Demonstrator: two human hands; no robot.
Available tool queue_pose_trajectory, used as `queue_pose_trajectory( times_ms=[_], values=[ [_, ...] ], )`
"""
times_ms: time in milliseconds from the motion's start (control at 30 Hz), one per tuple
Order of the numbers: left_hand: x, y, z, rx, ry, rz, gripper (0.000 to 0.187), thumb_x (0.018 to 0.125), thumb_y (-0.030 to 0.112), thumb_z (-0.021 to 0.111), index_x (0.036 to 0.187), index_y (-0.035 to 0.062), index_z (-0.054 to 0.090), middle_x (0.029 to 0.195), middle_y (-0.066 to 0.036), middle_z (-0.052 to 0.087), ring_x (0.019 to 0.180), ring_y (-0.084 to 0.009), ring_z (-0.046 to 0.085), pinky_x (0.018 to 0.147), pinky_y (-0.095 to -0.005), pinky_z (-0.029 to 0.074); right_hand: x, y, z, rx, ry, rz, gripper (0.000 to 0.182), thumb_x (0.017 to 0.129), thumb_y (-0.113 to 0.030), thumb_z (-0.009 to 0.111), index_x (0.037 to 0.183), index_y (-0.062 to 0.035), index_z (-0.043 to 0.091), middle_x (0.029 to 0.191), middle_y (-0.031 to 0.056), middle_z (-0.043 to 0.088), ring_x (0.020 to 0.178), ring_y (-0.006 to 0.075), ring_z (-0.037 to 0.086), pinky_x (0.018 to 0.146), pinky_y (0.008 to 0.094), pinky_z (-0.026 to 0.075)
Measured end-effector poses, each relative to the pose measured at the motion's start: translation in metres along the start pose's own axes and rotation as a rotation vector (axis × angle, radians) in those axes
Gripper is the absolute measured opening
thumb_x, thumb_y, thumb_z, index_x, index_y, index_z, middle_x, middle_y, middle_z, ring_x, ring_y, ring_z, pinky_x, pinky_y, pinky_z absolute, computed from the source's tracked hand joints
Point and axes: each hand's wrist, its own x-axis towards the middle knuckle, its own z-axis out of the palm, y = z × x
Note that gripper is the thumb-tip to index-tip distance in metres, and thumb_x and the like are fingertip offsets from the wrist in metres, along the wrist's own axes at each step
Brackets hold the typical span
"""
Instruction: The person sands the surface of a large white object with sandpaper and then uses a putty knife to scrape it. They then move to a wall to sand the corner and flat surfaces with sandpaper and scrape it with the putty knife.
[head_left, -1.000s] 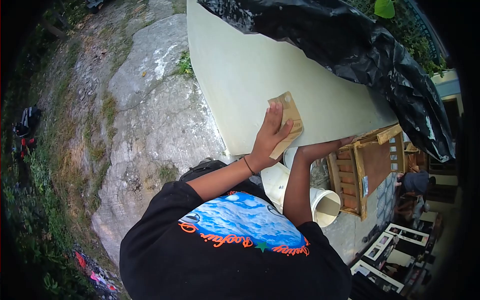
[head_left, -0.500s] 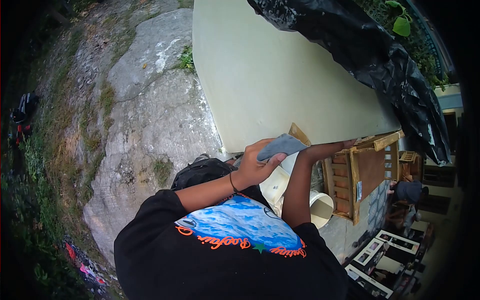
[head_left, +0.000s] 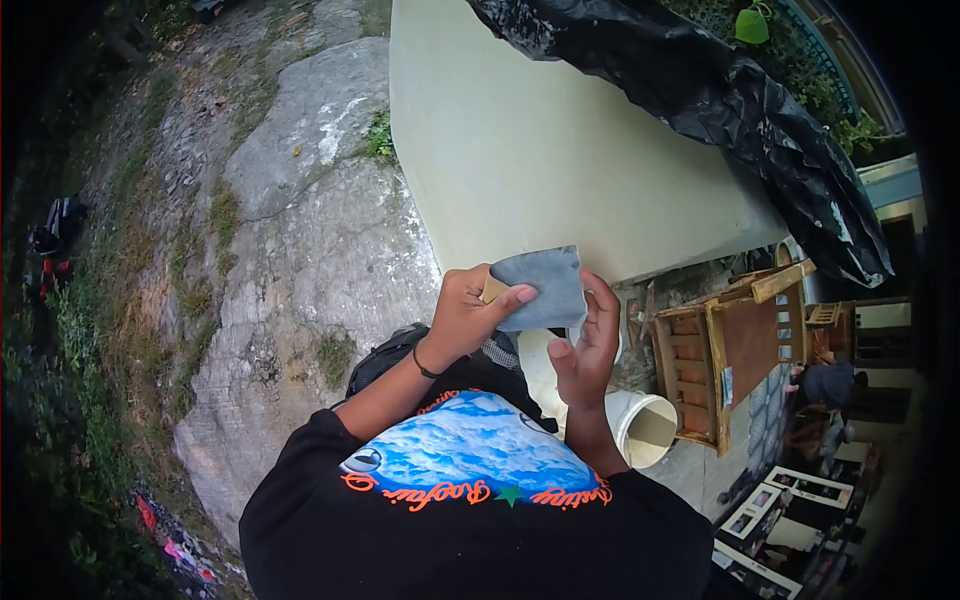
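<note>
In the head view, my left hand (head_left: 470, 308) grips a folded piece of grey sandpaper (head_left: 545, 285), thumb pressed on its grey face. A bit of its tan backing shows by the thumb. My right hand (head_left: 595, 345) is at the sandpaper's right edge, its fingertips touching or just behind that edge. Its thumb stands apart below the sheet, and the fingers are loosely bent. Just beyond both hands lies a large smooth pale panel (head_left: 540, 150), near the sandpaper's top edge.
Crumpled black plastic sheeting (head_left: 700, 90) lies along the panel's far right side. Below my right hand is a white bucket (head_left: 640, 430). A wooden slatted piece of furniture (head_left: 710, 370) stands to the right, with a person (head_left: 828, 384) beyond it. Rough rock (head_left: 290, 230) spreads leftward.
My right hand has drawn back from beneath the panel's edge up to the sandpaper. My left hand has shifted slightly left, and the sandpaper now shows its grey face more fully.
</note>
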Motion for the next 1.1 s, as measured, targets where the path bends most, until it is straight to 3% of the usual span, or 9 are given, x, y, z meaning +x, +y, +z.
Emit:
queue_pose_trajectory(
  times_ms=[67,133,167,267,300,433,667,933,1100],
  values=[
    [0.011,0.016,0.006,-0.007,-0.087,0.000,0.038,0.078,0.036,0.064,0.075,-0.0016,0.061,0.073,-0.011,0.064,0.067,-0.0125,0.060,0.060,-0.0264,0.047,-0.001,0.002,-0.006,0.040,0.149,0.195,0.031,0.081,-0.013,0.060,0.105,0.0029,0.049,0.081,0.0075,0.057,0.074,0.0100,0.052,0.068,0.0235,0.040],
    [0.028,0.012,0.020,-0.238,-0.119,0.518,0.056,0.084,0.052,0.047,0.075,-0.0012,0.062,0.095,-0.017,0.063,0.096,-0.0245,0.057,0.084,-0.0349,0.043,0.010,-0.005,-0.016,0.063,0.393,0.176,0.025,0.081,-0.003,0.057,0.104,0.0024,0.049,0.072,0.0007,0.051,0.068,0.0056,0.046,0.065,0.0201,0.038],
    [0.032,0.008,0.015,-0.234,-0.333,0.404,0.067,0.087,0.058,0.030,0.092,-0.0003,0.063,0.126,-0.023,0.044,0.124,-0.0353,0.032,0.102,-0.0406,0.025,0.013,-0.001,-0.025,0.110,0.484,0.130,0.023,0.082,-0.006,0.056,0.102,0.0017,0.049,0.075,0.0017,0.051,0.071,0.0063,0.047,0.066,0.0206,0.039],
    [0.038,0.011,0.051,-0.072,-0.046,0.416,0.062,0.090,0.052,0.027,0.119,0.0017,0.050,0.139,-0.023,0.023,0.132,-0.0348,0.016,0.105,-0.0406,0.016,0.021,0.001,-0.042,0.193,0.668,0.046,0.020,0.085,-0.013,0.054,0.100,-0.0003,0.049,0.080,0.0033,0.050,0.075,0.0079,0.048,0.068,0.0222,0.041],
    [0.043,-0.001,0.056,0.078,-0.142,0.386,0.062,0.092,0.047,0.024,0.136,0.0046,0.026,0.144,-0.020,0.001,0.134,-0.0334,0.001,0.106,-0.0412,0.009,0.023,0.001,-0.044,0.229,0.748,0.018,0.020,0.087,-0.017,0.052,0.099,-0.0015,0.049,0.083,0.0039,0.050,0.077,0.0087,0.048,0.069,0.0233,0.042],
    [0.053,-0.046,0.084,0.341,0.050,0.522,0.060,0.093,0.040,0.026,0.138,0.0032,0.011,0.144,-0.021,-0.001,0.134,-0.0337,-0.001,0.107,-0.0404,0.007,0.034,0.022,-0.050,0.174,0.824,0.048,0.019,0.089,-0.022,0.047,0.097,-0.0041,0.047,0.086,0.0033,0.047,0.079,0.0111,0.046,0.073,0.0258,0.040],
    [0.084,-0.103,0.079,0.073,0.278,-0.109,0.058,0.095,0.039,0.019,0.139,0.0054,0.005,0.141,-0.028,0.001,0.133,-0.0368,0.000,0.107,-0.0405,0.005,0.041,0.049,-0.020,-0.206,0.844,0.126,0.018,0.091,-0.020,0.042,0.093,-0.0019,0.044,0.087,0.0033,0.043,0.081,0.0106,0.040,0.076,0.0242,0.034],
    [0.113,0.039,0.086,0.278,0.257,0.529,0.060,0.092,0.040,0.024,0.138,0.0028,0.014,0.142,-0.027,0.002,0.132,-0.0402,0.000,0.104,-0.0497,0.000,0.038,0.051,-0.020,-0.201,0.847,0.117,0.025,0.091,-0.027,0.042,0.088,-0.0023,0.044,0.084,0.0045,0.046,0.078,0.0130,0.041,0.073,0.0272,0.036],
    [0.080,-0.037,0.086,0.336,0.144,0.636,0.059,0.092,0.038,0.025,0.137,0.0001,0.016,0.144,-0.020,-0.002,0.133,-0.0362,0.001,0.105,-0.0472,0.002,0.035,0.053,-0.024,-0.206,0.781,0.136,0.019,0.092,-0.020,0.040,0.093,-0.0012,0.044,0.088,0.0047,0.045,0.078,0.0104,0.042,0.073,0.0255,0.037]
  ],
)
